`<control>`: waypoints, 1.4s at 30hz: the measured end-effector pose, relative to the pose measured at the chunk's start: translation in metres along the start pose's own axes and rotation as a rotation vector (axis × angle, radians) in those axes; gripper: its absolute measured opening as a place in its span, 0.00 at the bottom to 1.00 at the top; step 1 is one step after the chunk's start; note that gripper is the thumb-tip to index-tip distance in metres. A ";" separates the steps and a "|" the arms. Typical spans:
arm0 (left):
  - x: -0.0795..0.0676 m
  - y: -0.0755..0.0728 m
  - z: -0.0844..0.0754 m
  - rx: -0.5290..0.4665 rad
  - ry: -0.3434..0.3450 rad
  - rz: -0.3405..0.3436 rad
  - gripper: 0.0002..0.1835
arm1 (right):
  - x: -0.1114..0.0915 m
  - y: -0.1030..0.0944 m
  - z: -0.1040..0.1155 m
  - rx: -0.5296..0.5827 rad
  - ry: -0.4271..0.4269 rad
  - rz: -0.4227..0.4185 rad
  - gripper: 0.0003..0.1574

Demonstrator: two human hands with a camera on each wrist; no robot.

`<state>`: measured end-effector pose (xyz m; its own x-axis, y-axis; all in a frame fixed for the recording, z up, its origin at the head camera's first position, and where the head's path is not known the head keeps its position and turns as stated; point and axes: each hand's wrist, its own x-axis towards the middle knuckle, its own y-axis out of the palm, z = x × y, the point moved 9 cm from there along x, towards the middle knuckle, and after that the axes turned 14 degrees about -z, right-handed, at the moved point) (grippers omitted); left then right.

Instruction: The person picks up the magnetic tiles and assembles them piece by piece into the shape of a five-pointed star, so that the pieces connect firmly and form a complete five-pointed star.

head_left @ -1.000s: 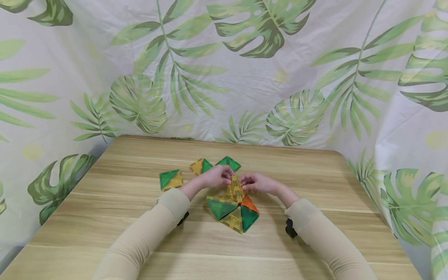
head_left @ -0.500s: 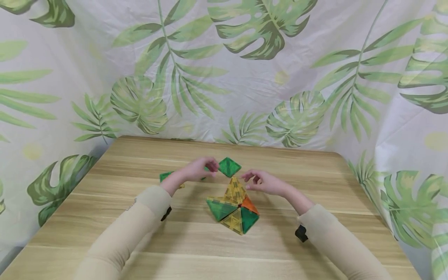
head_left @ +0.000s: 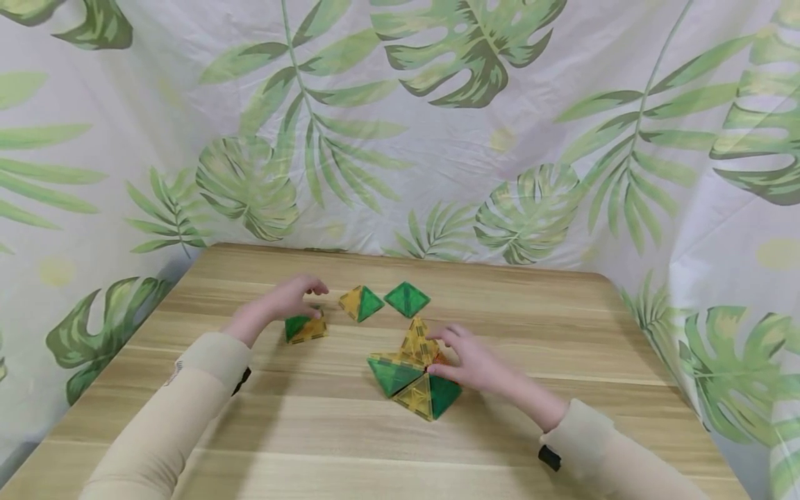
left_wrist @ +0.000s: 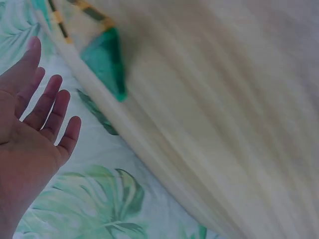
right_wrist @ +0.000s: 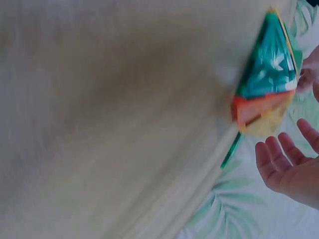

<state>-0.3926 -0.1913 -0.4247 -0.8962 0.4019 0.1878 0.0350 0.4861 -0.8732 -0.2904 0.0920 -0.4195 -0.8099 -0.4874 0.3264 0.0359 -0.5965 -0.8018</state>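
Triangular magnetic tiles in yellow, green and orange form a raised, pointed cluster [head_left: 395, 376] mid-table. My right hand [head_left: 473, 361] is at its right side with fingers loosely bent, partly covering the orange tile; in the head view I cannot tell if it touches. In the right wrist view the fingers of the right hand [right_wrist: 291, 167] are relaxed beside the cluster [right_wrist: 271, 69] and hold nothing. My left hand [head_left: 282, 303] hovers over a green-and-yellow tile pair [head_left: 307, 332] at the left, hiding part of it. In the left wrist view the left hand [left_wrist: 35, 129] has its fingers spread and slightly bent.
Behind the cluster lie a yellow-and-green tile pair [head_left: 361, 303] and an all-green pair [head_left: 407, 299], both flat on the wooden table [head_left: 525, 298]. A leaf-print cloth [head_left: 350, 139] hangs behind the table's far edge.
My left hand has left the cluster's tip and travelled left to the green-and-yellow tile pair. My right hand drew back from the tip, then came lower along the cluster's right side.
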 end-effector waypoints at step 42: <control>-0.017 0.024 0.035 -0.036 -0.135 0.167 0.37 | 0.009 0.021 -0.008 0.052 -0.212 0.139 0.32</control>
<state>-0.3920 -0.2135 -0.4643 -0.9275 0.3730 -0.0225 0.2021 0.4499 -0.8699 -0.3017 0.0805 -0.4372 -0.6546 -0.6865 0.3166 0.1729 -0.5436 -0.8213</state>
